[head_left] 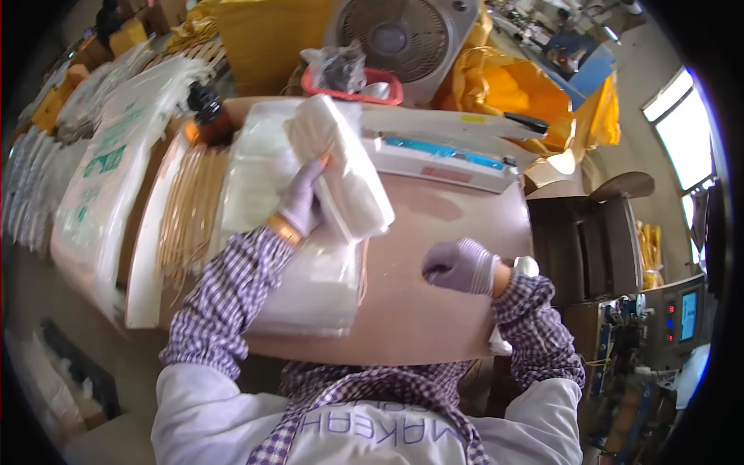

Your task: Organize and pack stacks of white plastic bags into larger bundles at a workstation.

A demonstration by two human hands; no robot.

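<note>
1. While our left hand (301,203) lifts a white packet (341,167) above the bag stack (298,271), its grip is closed on one edge only; we judge it could sag or slide out.
2. Our right hand (459,265) rests curled and empty on the surface (434,310), too far to steady it.
3. A slip could scatter the sticks (186,213) beside the stack.
</note>
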